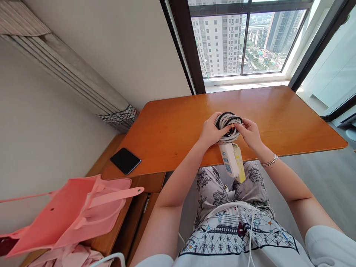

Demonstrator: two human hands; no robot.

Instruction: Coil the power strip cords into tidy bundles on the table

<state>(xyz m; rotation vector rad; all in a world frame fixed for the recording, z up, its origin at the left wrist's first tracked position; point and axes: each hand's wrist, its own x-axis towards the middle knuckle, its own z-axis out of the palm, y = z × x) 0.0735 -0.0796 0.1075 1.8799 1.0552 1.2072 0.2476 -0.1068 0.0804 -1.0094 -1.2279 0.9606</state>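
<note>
Over the front part of the wooden table, my left hand (210, 130) grips the left side of a coiled bundle of white and black cables (229, 135). On the bundle's right side, my right hand (249, 134) pinches it, its thumb near the middle. Both thumbs almost meet over the coil. Below the coil, a white power strip (229, 159) and a yellow one (239, 163) hang side by side past the table's front edge, above my lap.
The wooden table (172, 129) stretches toward a window. A black phone (125, 161) lies at its left front corner. An open pink bag (72, 211) rests at the lower left, beside wooden drawers (139, 215). A gathered curtain (83, 81) hangs at the left.
</note>
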